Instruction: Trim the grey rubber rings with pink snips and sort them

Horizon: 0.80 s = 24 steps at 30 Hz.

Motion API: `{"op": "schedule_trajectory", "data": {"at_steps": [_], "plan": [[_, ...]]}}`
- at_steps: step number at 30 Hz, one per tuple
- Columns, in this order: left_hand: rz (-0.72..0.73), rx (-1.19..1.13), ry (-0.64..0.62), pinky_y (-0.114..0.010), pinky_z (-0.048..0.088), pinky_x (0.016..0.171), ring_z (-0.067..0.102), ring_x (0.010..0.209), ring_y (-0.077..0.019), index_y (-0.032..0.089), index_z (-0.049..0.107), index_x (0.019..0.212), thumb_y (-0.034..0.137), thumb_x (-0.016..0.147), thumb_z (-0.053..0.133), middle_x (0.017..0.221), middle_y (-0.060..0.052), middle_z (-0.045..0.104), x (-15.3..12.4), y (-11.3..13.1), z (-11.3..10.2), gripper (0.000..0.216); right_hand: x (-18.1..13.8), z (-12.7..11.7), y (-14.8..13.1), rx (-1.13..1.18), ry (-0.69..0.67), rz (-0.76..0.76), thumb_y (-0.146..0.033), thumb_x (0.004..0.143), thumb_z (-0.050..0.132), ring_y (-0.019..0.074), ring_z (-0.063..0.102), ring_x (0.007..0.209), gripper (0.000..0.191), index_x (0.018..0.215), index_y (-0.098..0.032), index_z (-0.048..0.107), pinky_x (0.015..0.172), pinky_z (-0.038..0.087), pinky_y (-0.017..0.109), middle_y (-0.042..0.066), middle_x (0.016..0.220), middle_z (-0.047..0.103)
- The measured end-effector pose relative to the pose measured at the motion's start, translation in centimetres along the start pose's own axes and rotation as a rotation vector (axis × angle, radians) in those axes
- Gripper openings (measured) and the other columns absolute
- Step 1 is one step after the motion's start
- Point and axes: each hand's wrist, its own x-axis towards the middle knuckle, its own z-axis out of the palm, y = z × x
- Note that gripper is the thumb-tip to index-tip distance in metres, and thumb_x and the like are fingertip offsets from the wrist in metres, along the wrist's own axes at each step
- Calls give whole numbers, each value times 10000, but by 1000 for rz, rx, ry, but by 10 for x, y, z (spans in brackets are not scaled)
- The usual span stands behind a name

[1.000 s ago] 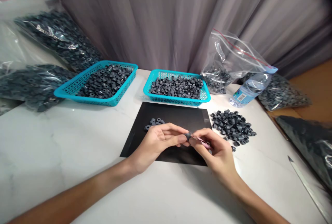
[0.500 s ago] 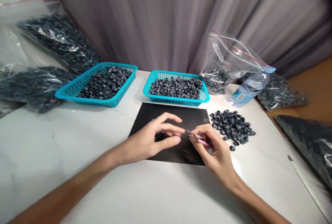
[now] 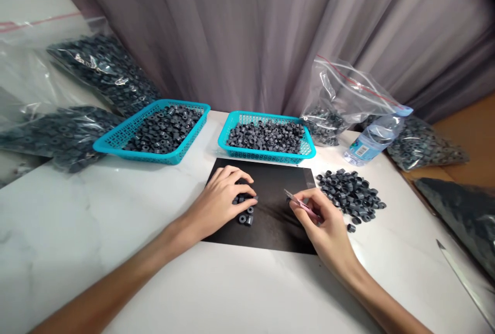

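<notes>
A pink-handled craft knife [image 3: 305, 206] is gripped in my right hand [image 3: 323, 218], its thin metal blade pointing up and left. Behind the blade, at my fingertips, a small dark shape shows; I cannot tell whether it is a part. My left hand [image 3: 226, 192] is open, palm down, with curved fingers apart over a small group of dark grey ring-shaped plastic parts [image 3: 243, 219]. Its fingertips are at the parts and hide some of them. Both hands are above a black mat [image 3: 270, 236].
Two turquoise baskets [image 3: 176, 157] [image 3: 266, 155] of grey parts stand behind the mat. A loose pile of parts [image 3: 350, 195] lies to the right, near a water bottle [image 3: 377, 135]. Bags of parts [image 3: 104, 71] [image 3: 325, 122] flank the table. A pointed metal strip [image 3: 460, 274] lies at right.
My left hand has moved left and away from the right hand, down over the parts on the mat. The right hand still holds the knife. The view has shifted slightly.
</notes>
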Motion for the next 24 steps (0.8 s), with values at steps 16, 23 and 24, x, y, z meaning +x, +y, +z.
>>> {"op": "schedule_trajectory", "data": {"at_steps": [16, 23, 24], "plan": [[-66, -456, -14, -277, 487, 893, 680, 945, -185, 263, 723, 1031, 329, 996, 607, 1003, 0, 740, -8, 26, 20, 138, 0, 4, -4, 222, -308, 47, -435, 1000, 589, 160, 531, 762, 207, 1046, -237, 625, 666, 421, 286, 42, 1053, 664], [-66, -469, -31, -289, 497, 955, 699, 1037, -205, 266, 736, 1083, 323, 1001, 599, 1085, -17, 752, -8, 22, 28, 170, 4, 11, 6, 326, -308, 189, -494, 943, 665, 158, 551, 765, 280, 997, -219, 645, 683, 412, 282, 9, 895, 648], [-64, -466, -36, -291, 499, 955, 698, 1039, -206, 266, 734, 1100, 337, 1000, 604, 1100, -20, 751, -8, 22, 28, 179, 5, 12, 6, 339, -296, 200, -498, 932, 678, 162, 565, 780, 290, 989, -215, 650, 700, 421, 284, 12, 902, 660]]}}
